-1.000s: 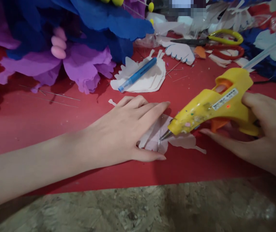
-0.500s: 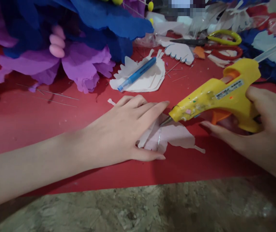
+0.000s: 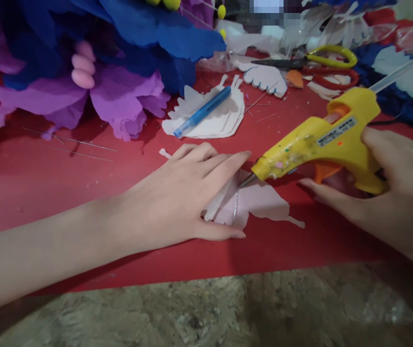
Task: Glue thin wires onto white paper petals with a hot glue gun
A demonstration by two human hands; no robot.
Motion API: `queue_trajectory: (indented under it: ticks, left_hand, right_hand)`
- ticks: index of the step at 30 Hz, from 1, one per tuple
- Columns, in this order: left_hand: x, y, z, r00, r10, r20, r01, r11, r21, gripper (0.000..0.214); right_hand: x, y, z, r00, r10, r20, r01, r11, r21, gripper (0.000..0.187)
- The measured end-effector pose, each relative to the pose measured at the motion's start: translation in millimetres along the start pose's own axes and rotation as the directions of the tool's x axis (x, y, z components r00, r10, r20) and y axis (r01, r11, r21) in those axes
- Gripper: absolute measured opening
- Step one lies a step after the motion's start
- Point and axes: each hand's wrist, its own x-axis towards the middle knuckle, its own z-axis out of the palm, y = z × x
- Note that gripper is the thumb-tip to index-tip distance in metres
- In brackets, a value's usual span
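My left hand [image 3: 188,190] lies flat with its fingers stretched over a pale pinkish-white butterfly cutout [image 3: 264,200], pinning it to the red table surface. Part of the cutout is hidden beneath that hand. A thin shiny line [image 3: 236,207] runs across the cutout, between thumb and index finger. My right hand [image 3: 398,188] is wrapped round the handle of a yellow hot glue gun [image 3: 311,140], with its thumb near the orange trigger [image 3: 325,171]. The gun's metal nozzle [image 3: 248,180] points down at the cutout, close to the left index finger, at the upper end of the line.
Behind my hands, a blue pen [image 3: 202,112] rests on stacked white cutouts [image 3: 224,126]. Scissors [image 3: 331,57] with yellow and red handles lie further back. Large blue and purple paper petals [image 3: 119,101] fill the left. Thin wires [image 3: 83,143] lie loose on the red table surface [image 3: 148,270].
The view has shifted slightly. The rear of the glue gun and my right hand have come a little to the left, while the nozzle stays by the cutout. My left hand keeps its place.
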Motion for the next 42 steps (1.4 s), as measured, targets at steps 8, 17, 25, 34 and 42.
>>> queue_trajectory:
  ticks: [8,17,25,34,42]
  left_hand:
    - [0.3,-1.5,1.6,0.999,0.016,-0.028,-0.016,1.0,-0.023,0.075]
    - [0.6,-1.1,1.6,0.999,0.025,-0.033,-0.024,1.0,0.01,0.08]
    - [-1.7,-3.1,2.8,0.997,0.043,-0.063,-0.043,0.999,0.007,0.08]
    - [-1.5,-3.9,3.3,0.995,0.075,-0.065,-0.074,0.997,0.021,0.08]
    - [-4.9,-4.9,2.2,0.998,0.045,-0.042,-0.045,0.999,0.002,0.081]
  right_hand:
    - [1.5,-0.5,1.2,0.99,0.137,0.039,-0.136,0.99,-0.019,0.051]
    - [0.0,-0.2,-4.6,0.996,0.076,0.055,-0.078,0.996,0.031,0.054]
    - [0.4,2.7,-2.9,0.993,0.084,0.087,-0.089,0.995,0.051,0.066]
    - [1.7,8.1,0.0,0.997,0.068,-0.032,-0.067,0.997,0.038,0.062]
    - [6.5,16.1,1.7,0.994,-0.009,-0.109,0.018,0.996,0.086,0.062]
